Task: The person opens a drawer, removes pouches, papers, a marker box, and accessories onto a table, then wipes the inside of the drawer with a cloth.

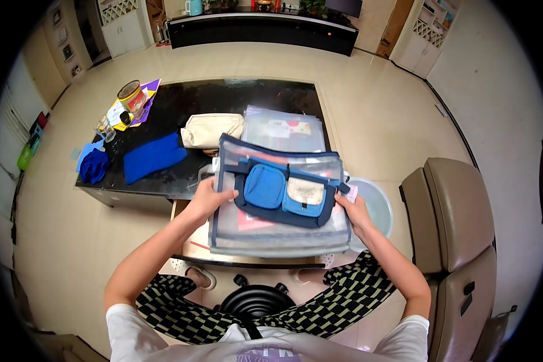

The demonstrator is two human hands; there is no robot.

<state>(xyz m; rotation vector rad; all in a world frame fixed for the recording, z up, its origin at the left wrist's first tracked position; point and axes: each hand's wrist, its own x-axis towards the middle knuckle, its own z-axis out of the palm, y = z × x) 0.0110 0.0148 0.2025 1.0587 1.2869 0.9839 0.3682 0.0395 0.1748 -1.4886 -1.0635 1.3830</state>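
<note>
A blue and navy bag with two front pouches (283, 190) lies against a see-through mesh folder with navy edging (277, 232), both above an open drawer (193, 248). My left hand (211, 198) is closed on the left side of the folder, its thumb near the bag's left end. At the right side, my right hand (354, 211) is closed by the bag's strap end and the folder edge. Behind them on the black table (193, 96) are a cream pouch (212, 130) and clear plastic folders (280, 128).
A folded blue cloth (155, 158), a crumpled blue cloth (95, 166), a glass (105, 129) and a red-yellow container (132, 98) stand or lie on the table's left. A translucent tub (377, 208) and a brown sofa (449, 211) are at the right.
</note>
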